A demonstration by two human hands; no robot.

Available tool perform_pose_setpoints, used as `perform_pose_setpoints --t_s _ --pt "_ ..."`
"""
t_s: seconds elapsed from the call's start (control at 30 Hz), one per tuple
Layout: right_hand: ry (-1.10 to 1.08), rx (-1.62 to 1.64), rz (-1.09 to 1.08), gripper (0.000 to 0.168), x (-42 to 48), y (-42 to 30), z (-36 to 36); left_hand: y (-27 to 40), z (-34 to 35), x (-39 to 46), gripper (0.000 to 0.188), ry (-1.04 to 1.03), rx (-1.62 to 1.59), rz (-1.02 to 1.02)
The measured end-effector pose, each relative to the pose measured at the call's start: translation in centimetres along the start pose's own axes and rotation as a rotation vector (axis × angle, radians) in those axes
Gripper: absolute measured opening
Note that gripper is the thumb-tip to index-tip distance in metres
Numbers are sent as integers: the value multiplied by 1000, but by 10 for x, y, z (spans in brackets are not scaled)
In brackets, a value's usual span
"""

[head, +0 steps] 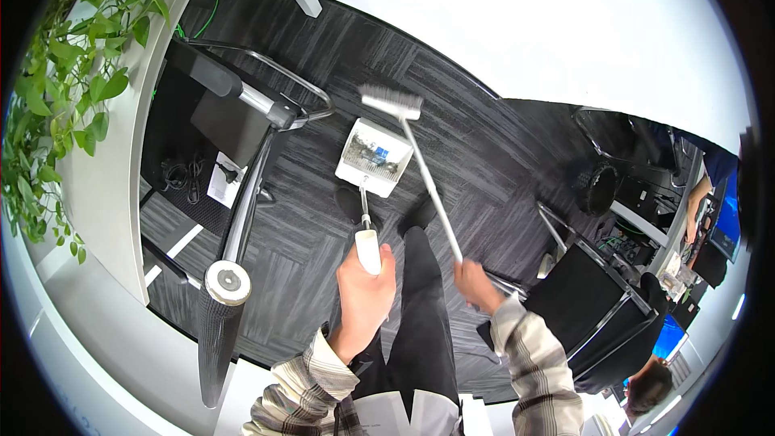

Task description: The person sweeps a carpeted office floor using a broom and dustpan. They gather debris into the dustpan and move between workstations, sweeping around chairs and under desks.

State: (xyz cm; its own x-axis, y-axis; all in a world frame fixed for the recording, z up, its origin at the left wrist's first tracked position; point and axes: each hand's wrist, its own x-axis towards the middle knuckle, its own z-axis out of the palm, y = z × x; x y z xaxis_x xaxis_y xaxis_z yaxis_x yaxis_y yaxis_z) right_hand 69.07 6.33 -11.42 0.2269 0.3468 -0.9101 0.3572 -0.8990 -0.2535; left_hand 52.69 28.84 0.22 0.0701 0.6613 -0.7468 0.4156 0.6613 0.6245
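My left hand [364, 297] grips the white handle of a long-handled dustpan [374, 156], whose pan is in front of my shoes. Dark debris and a small blue piece [381, 154] lie inside the pan. In my right hand [476, 284] is the pale stick of a broom [433, 191]. Its bristle head [390, 102] is just beyond the pan's far right corner, with the bristles pointing away from me and slightly blurred. The stick slants past the pan's right edge.
Dark patterned carpet [303, 254] covers the floor. To the left, a chair [227, 188] holds a coiled black power cable [184, 177] and a paper. Leafy plants [97, 85] hang over a pale planter. A white panel [545, 24] stands ahead. At right are a black chair [581, 303], a bin [596, 188] and people at desks.
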Motion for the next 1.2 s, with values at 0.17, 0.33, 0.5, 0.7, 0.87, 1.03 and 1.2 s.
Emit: perform_pose_setpoints --t_s 0.17,0.33,0.5,0.7,0.87,1.03,1.2 --pt "-319 726 345 40 -73 25 -46 -2 0 1 17 -7 -1 16" --pt "-37 387 177 37 -88 1 -63 -14 6 0 25 -9 -29 103" --pt "267 -59 -110 36 5 8 -42 -5 10 -6 18 -5 -10 6" --pt "117 -235 -199 36 -2 36 28 -22 3 2 27 15 21 72" --pt "-194 551 252 43 -64 25 -26 -14 2 -1 19 23 -41 -22" --pt "30 307 107 41 -72 -5 -45 -13 7 -5 21 0 -38 12" --pt "352 -74 -217 40 12 13 -7 -12 17 -9 28 -19 -58 42"
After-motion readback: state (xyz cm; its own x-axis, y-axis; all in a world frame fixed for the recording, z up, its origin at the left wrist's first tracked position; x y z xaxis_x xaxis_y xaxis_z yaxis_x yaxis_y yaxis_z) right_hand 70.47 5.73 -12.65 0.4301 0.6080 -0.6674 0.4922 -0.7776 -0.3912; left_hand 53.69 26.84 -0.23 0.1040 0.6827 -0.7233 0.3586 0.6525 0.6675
